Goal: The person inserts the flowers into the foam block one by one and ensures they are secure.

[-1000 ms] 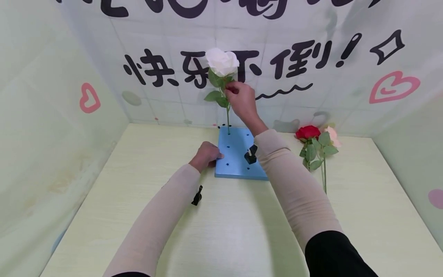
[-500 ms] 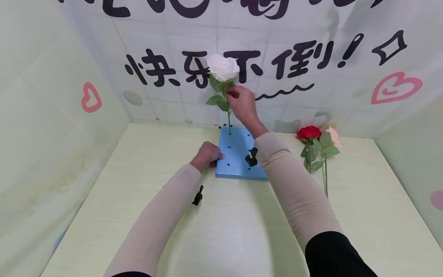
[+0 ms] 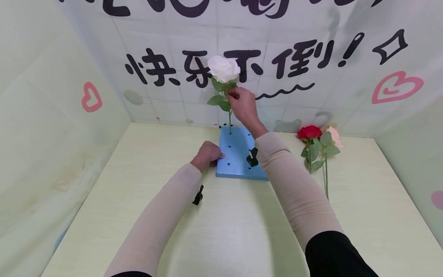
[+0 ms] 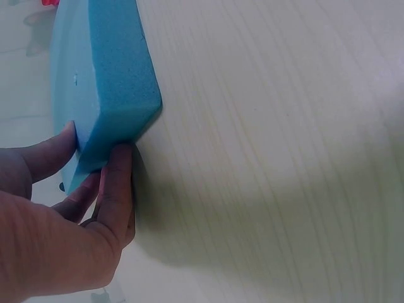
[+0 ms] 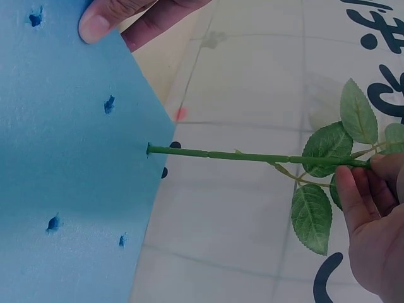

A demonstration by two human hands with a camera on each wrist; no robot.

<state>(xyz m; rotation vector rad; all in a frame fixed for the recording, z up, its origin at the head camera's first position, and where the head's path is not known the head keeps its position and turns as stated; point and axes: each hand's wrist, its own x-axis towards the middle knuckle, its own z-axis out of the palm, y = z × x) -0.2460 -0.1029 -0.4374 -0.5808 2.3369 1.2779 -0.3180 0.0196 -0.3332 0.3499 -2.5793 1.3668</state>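
A white rose (image 3: pixel 224 69) stands upright, its green stem (image 5: pixel 221 154) set in a hole at the back left of the blue foam board (image 3: pixel 238 154). My right hand (image 3: pixel 243 105) pinches the stem among the leaves, just below the bloom; in the right wrist view the right hand (image 5: pixel 379 221) holds it between thumb and fingers. At the board's left edge my left hand (image 3: pixel 207 154) grips the foam. The left wrist view shows the left hand (image 4: pixel 76 221) with its thumb on top of the board (image 4: pixel 120 63) and fingers against the side.
Right of the board, a red rose (image 3: pixel 309 132) and a pale pink rose (image 3: pixel 333 136) lie on the table (image 3: pixel 360 184). A printed cloth with black writing hangs behind the board. Black clips sit by both forearms.
The white rose has come down slightly, with my right hand still pinching its stem. My left hand keeps its hold on the board.
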